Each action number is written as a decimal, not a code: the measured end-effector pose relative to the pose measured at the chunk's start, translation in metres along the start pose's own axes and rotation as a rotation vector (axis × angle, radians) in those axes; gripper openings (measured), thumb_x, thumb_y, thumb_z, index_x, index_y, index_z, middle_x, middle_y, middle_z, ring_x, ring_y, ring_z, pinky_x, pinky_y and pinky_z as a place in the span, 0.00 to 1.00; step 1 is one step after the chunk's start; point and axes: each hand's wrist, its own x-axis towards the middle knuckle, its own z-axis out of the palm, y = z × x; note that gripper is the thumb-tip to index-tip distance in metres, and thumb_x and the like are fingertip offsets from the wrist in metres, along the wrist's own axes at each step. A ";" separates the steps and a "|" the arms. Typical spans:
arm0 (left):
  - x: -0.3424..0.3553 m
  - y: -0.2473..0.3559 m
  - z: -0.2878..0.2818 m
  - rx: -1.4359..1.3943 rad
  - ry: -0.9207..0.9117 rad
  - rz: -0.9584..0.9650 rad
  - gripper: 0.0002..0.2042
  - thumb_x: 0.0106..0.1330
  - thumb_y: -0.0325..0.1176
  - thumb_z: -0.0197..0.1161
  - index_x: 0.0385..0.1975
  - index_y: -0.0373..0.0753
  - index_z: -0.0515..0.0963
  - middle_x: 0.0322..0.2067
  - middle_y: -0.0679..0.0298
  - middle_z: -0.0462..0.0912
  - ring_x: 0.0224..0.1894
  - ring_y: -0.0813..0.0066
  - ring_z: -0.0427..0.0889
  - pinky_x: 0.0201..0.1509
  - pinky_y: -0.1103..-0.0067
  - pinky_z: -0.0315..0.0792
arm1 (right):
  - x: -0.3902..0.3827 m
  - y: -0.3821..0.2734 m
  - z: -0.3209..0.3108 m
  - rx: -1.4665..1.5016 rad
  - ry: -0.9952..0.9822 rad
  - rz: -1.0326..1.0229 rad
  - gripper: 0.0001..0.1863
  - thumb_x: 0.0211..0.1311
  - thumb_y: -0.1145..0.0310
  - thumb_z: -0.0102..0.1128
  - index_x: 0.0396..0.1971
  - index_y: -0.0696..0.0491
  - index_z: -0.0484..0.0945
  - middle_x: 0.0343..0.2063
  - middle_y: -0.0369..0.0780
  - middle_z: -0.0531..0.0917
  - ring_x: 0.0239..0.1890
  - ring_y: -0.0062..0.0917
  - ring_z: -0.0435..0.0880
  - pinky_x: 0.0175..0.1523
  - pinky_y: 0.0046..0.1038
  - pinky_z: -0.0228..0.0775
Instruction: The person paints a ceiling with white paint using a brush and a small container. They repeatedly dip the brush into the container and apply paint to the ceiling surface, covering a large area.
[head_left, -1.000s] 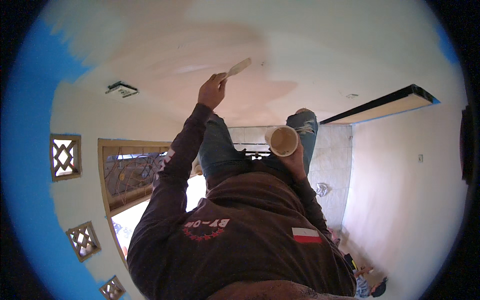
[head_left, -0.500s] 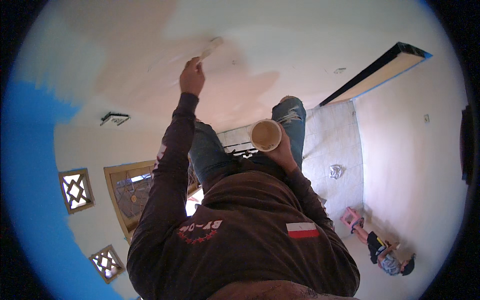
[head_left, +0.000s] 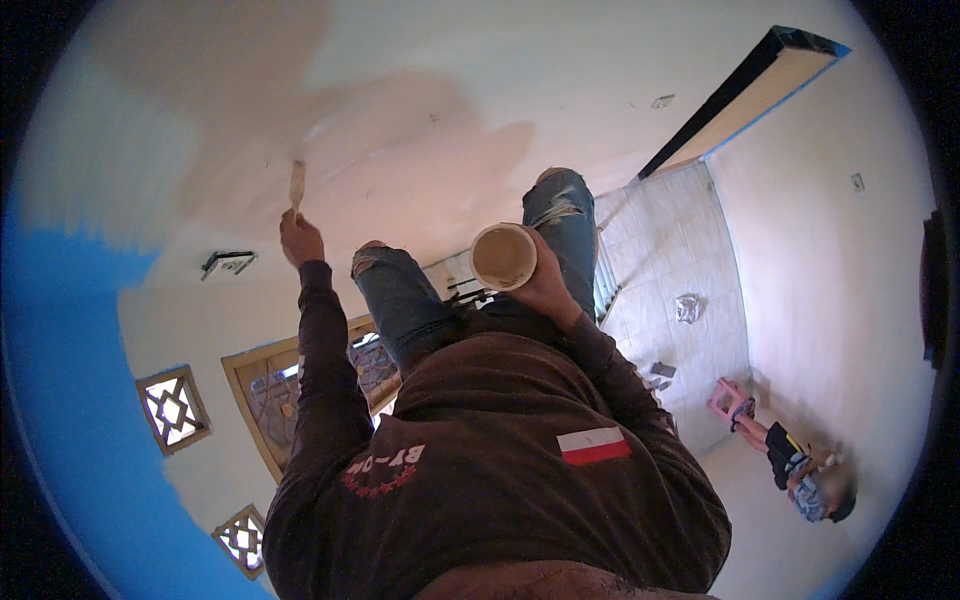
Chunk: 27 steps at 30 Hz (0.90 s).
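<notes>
My left hand (head_left: 300,240) is raised at arm's length and grips a small pale paintbrush (head_left: 296,188). Its bristles touch a large pale surface (head_left: 600,90), at the edge of a beige painted patch (head_left: 400,150). My right hand (head_left: 548,285) holds a round cup of beige paint (head_left: 503,257) close to my body, with its open mouth facing the camera. My dark brown sleeves, my torso and my knees in torn blue jeans (head_left: 400,300) fill the middle of the view.
A blue painted area (head_left: 60,380) runs down the left. Lattice vents (head_left: 175,408) and a wooden window frame (head_left: 262,400) sit lower left. A dark beam (head_left: 740,90) crosses the upper right. Another person (head_left: 805,475) crouches by a pink object (head_left: 728,398) on the tiled floor.
My left hand has carried the brush leftward across the painted patch. The cup has stayed in my right hand, and the view has swung toward the room's right side.
</notes>
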 end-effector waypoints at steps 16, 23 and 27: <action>-0.102 0.144 -0.055 -0.556 -0.629 -0.076 0.12 0.72 0.33 0.57 0.49 0.33 0.76 0.31 0.62 0.81 0.30 0.78 0.77 0.36 0.78 0.72 | 0.002 0.002 0.003 -0.009 -0.196 0.018 0.45 0.41 0.63 0.83 0.61 0.55 0.67 0.58 0.43 0.75 0.62 0.33 0.74 0.65 0.35 0.67; -0.121 0.183 -0.056 -0.944 -0.859 -0.094 0.13 0.73 0.34 0.56 0.52 0.33 0.73 0.34 0.67 0.77 0.34 0.81 0.72 0.39 0.80 0.70 | 0.012 -0.025 0.014 -0.148 -0.329 -0.142 0.44 0.45 0.60 0.78 0.62 0.56 0.67 0.61 0.48 0.70 0.65 0.44 0.70 0.68 0.40 0.64; -0.105 0.201 -0.071 -0.924 -0.889 -0.084 0.12 0.74 0.35 0.57 0.48 0.33 0.75 0.29 0.70 0.74 0.30 0.84 0.70 0.34 0.82 0.67 | 0.019 -0.037 0.016 -0.143 -0.351 -0.165 0.45 0.44 0.60 0.79 0.63 0.56 0.66 0.62 0.48 0.69 0.66 0.44 0.69 0.69 0.41 0.64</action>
